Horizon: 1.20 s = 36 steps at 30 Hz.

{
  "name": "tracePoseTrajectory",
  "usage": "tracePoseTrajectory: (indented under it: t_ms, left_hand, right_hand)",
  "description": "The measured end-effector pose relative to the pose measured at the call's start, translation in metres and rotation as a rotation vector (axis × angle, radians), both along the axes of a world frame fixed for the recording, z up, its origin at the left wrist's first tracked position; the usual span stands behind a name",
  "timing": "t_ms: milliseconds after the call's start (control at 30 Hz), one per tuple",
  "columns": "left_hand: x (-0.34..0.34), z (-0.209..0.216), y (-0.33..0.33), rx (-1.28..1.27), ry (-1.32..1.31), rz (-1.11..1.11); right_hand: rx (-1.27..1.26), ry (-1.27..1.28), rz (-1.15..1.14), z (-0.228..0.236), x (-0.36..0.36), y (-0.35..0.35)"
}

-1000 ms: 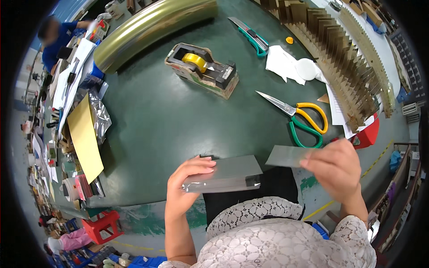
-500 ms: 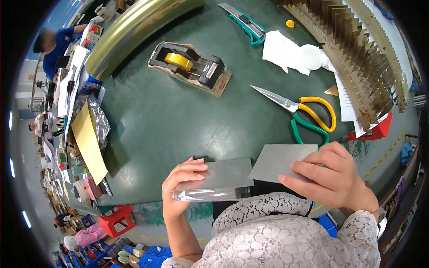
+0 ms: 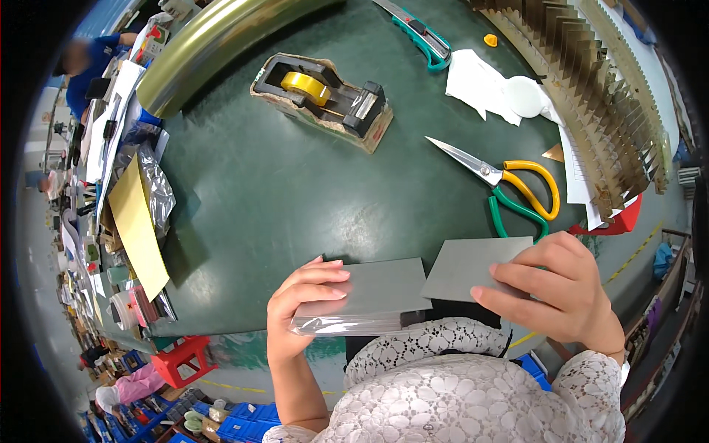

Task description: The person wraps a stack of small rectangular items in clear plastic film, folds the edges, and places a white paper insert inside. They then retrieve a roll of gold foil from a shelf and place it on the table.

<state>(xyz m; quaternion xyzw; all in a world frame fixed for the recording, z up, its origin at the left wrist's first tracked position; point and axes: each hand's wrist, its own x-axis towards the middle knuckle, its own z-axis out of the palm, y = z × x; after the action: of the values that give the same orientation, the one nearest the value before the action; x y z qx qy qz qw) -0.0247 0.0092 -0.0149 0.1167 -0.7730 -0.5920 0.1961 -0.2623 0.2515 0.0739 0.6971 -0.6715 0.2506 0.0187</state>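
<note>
My left hand (image 3: 299, 299) is closed around the left end of a grey rectangular block or stack of sheets (image 3: 380, 284). Its near side looks glossy, like clear plastic film (image 3: 351, 325). Between the fingers and thumb of my right hand (image 3: 565, 292) is a flat grey sheet (image 3: 467, 267), tilted slightly beside the stack; the thumb is hidden underneath. The sheet's left corner comes close to the stack's right end. Just beyond my right hand lie scissors (image 3: 487, 174) with one yellow and one green handle.
A tape dispenser (image 3: 325, 100) with yellow tape stands on the green table (image 3: 244, 192). Farther off are a green utility knife (image 3: 421, 33), a white cloth glove (image 3: 476, 83) and a gold film roll (image 3: 221, 44). Slotted brown strips (image 3: 591, 103) line the right; a yellow sheet (image 3: 138, 225) lies left.
The whole view has shifted slightly, with the table things sitting a little higher and to the right. Both hands keep the same holds, the sheet still beside the stack.
</note>
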Motion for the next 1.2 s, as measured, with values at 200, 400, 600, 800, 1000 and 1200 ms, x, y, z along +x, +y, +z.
tracePoseTrajectory:
  t_ms: [200,400,600,800,1000,1200]
  left_hand:
    - [0.0,0.001,-0.001,0.015,0.001,-0.002]
    - [0.001,-0.002,-0.001,0.007,-0.005,-0.003]
    - [0.001,0.0,-0.002,0.058,-0.002,-0.013]
    - [0.0,-0.001,0.0,0.101,0.012,0.001]
    - [-0.002,0.002,0.004,0.259,-0.013,0.01]
    - [-0.017,0.008,0.007,0.29,0.042,-0.005]
  right_hand:
    - [-0.069,-0.12,0.012,-0.01,0.006,-0.002]
    - [-0.12,-0.23,0.006,-0.032,0.009,-0.005]
    - [-0.169,-0.414,0.01,-0.056,0.012,-0.013]
    - [-0.177,-0.881,-0.055,-0.077,0.033,-0.024]
    - [-0.245,-1.267,-0.132,-0.084,0.069,-0.037]
    - [-0.268,-1.44,0.046,-0.078,0.083,-0.08]
